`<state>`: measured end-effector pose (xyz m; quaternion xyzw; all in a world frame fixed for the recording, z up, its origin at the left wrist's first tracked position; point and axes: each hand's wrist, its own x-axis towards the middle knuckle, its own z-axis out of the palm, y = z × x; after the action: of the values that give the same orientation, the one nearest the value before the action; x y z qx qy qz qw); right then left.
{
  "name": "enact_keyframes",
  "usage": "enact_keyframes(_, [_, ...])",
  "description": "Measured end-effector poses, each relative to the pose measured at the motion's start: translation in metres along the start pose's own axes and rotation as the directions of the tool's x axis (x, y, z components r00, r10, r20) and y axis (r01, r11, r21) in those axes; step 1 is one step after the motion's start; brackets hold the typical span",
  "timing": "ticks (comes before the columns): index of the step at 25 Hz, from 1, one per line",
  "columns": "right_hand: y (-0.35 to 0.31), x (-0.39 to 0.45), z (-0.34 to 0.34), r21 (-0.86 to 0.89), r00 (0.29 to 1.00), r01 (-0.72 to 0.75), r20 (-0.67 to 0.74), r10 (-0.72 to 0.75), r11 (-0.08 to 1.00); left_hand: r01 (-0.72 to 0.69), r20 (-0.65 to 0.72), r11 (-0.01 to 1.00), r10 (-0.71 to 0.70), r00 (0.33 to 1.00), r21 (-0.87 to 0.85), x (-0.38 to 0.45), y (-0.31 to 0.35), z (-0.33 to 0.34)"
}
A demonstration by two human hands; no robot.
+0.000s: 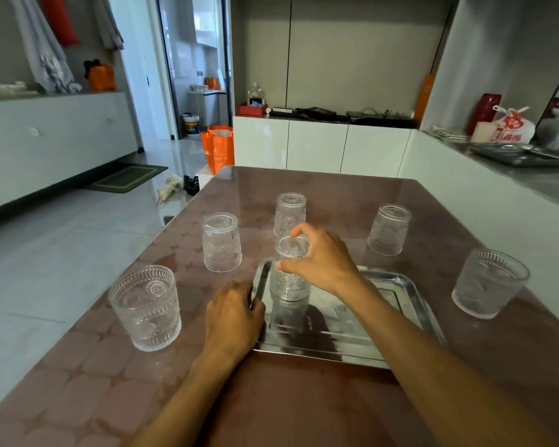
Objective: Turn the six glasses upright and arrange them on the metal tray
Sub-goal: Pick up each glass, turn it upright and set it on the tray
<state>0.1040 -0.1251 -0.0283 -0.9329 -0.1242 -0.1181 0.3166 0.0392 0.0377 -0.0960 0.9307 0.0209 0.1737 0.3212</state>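
A metal tray [404,287] lies on the brown table in front of me. My right hand [320,258] grips the upper part of an embossed clear glass [289,283], which is upside down at the tray's far left corner, mirrored in the metal. My left hand [233,321] holds the tray's left rim. Three more glasses stand upside down on the table: one at mid left [221,243], one at back centre [290,211] and one at back right [389,230]. Two stand upright: near left [146,309] and far right [489,283].
The table [304,398] drops off to a tiled floor on the left. A white counter runs close along its right side, carrying a dark tray [523,154] and bags. White cabinets stand behind, and an orange bag [218,148] sits on the floor.
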Motion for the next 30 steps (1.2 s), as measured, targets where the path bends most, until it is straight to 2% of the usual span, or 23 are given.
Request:
enact_keyframes(4, [0.003, 0.007, 0.012, -0.029, 0.998, 0.064, 0.013, -0.064, 0.998, -0.007, 0.001, 1.0, 0.007, 1.0, 0.017, -0.001, -0.008, 0.004])
enact_keyframes(7, [0.007, 0.006, 0.013, 0.006, 0.997, 0.066, 0.047, -0.067, 0.998, 0.056, 0.038, 0.998, -0.058, 0.998, 0.034, -0.003, 0.004, -0.005])
enact_keyframes(9, [0.009, -0.001, 0.013, 0.043, 0.997, 0.064, 0.051, -0.066, 0.997, 0.026, 0.035, 0.997, -0.029, 0.999, 0.078, -0.012, 0.018, -0.015])
enact_keyframes(10, [0.01, -0.008, 0.012, 0.084, 0.999, 0.049, 0.015, -0.05, 0.995, -0.042, -0.011, 0.995, 0.043, 0.999, 0.087, -0.019, 0.021, -0.025])
enact_keyframes(11, [0.011, -0.017, 0.009, 0.124, 0.998, 0.036, -0.051, -0.03, 0.992, -0.13, -0.119, 0.986, 0.142, 0.983, 0.102, -0.023, 0.02, -0.043])
enact_keyframes(12, [0.012, -0.027, 0.006, 0.149, 0.991, 0.043, -0.129, -0.024, 0.988, -0.213, -0.258, 0.963, 0.252, 0.933, 0.167, -0.025, 0.013, -0.063])
enact_keyframes(13, [0.015, -0.039, 0.002, 0.165, 0.981, 0.064, -0.192, -0.032, 0.984, -0.225, -0.373, 0.932, 0.324, 0.869, 0.285, -0.027, 0.0, -0.084])
enact_keyframes(14, [0.016, -0.05, -0.001, 0.19, 0.975, 0.076, -0.221, -0.033, 0.979, -0.133, -0.429, 0.906, 0.315, 0.847, 0.402, -0.028, -0.015, -0.105])
enact_keyframes(15, [0.017, -0.06, -0.003, 0.219, 0.976, 0.072, -0.217, -0.024, 0.973, 0.017, -0.416, 0.885, 0.202, 0.887, 0.466, -0.029, -0.027, -0.126])
enact_keyframes(16, [0.015, -0.068, -0.003, 0.24, 0.982, 0.065, -0.189, -0.019, 0.969, 0.161, -0.34, 0.878, 0.002, 0.941, 0.45, -0.027, -0.037, -0.14])
enact_keyframes(17, [0.011, -0.075, -0.001, 0.255, 0.988, 0.063, -0.152, -0.024, 0.965, 0.266, -0.219, 0.89, -0.195, 0.956, 0.37, -0.025, -0.043, -0.147])
enact_keyframes(18, [0.006, -0.083, 0.0, 0.274, 0.993, 0.06, -0.117, -0.029, 0.96, 0.318, -0.097, 0.909, -0.303, 0.948, 0.271, -0.024, -0.042, -0.147])
enact_keyframes(19, [-0.001, -0.089, 0.001, 0.306, 0.996, 0.056, -0.085, -0.031, 0.95, 0.307, -0.06, 0.93, -0.301, 0.952, 0.203, -0.023, -0.041, -0.142])
enact_keyframes(22, [-0.021, -0.109, -0.003, 0.439, 1.0, -0.011, -0.004, 0.014, 0.898, 0.205, -0.271, 0.97, -0.164, 0.949, 0.132, -0.034, -0.027, -0.137])
enact_keyframes(23, [-0.026, -0.113, -0.007, 0.548, 0.995, -0.091, 0.074, 0.059, 0.831, 0.153, -0.335, 0.986, -0.122, 0.934, 0.069, -0.039, -0.021, -0.139])
enact_keyframes(24, [-0.031, -0.115, -0.012, 0.669, 0.971, -0.231, 0.208, 0.121, 0.706, 0.063, -0.371, 0.998, -0.066, 0.926, -0.021, -0.042, -0.013, -0.139])
enact_keyframes(25, [-0.035, -0.115, -0.016, 0.753, 0.906, -0.412, 0.395, 0.149, 0.513, -0.05, -0.376, 0.992, 0.001, 0.927, -0.12, -0.047, 0.0, -0.137])
enact_keyframes(26, [-0.039, -0.114, -0.019, 0.763, 0.818, -0.569, 0.561, 0.125, 0.307, -0.158, -0.343, 0.966, 0.08, 0.936, -0.206, -0.052, 0.015, -0.13])
enact_keyframes(27, [-0.04, -0.115, -0.023, 0.752, 0.763, -0.645, 0.644, 0.062, 0.135, -0.254, -0.287, 0.927, 0.172, 0.942, -0.278, -0.057, 0.032, -0.117])
enact_keyframes(28, [-0.037, -0.116, -0.025, 0.764, 0.765, -0.645, 0.644, 0.01, 0.021, -0.331, -0.223, 0.879, 0.266, 0.938, -0.343, -0.061, 0.05, -0.102])
enact_keyframes(30, [-0.027, -0.116, -0.029, 0.82, 0.823, -0.561, 0.567, 0.025, -0.115, -0.384, -0.084, 0.797, 0.392, 0.916, -0.465, -0.063, 0.072, -0.072])
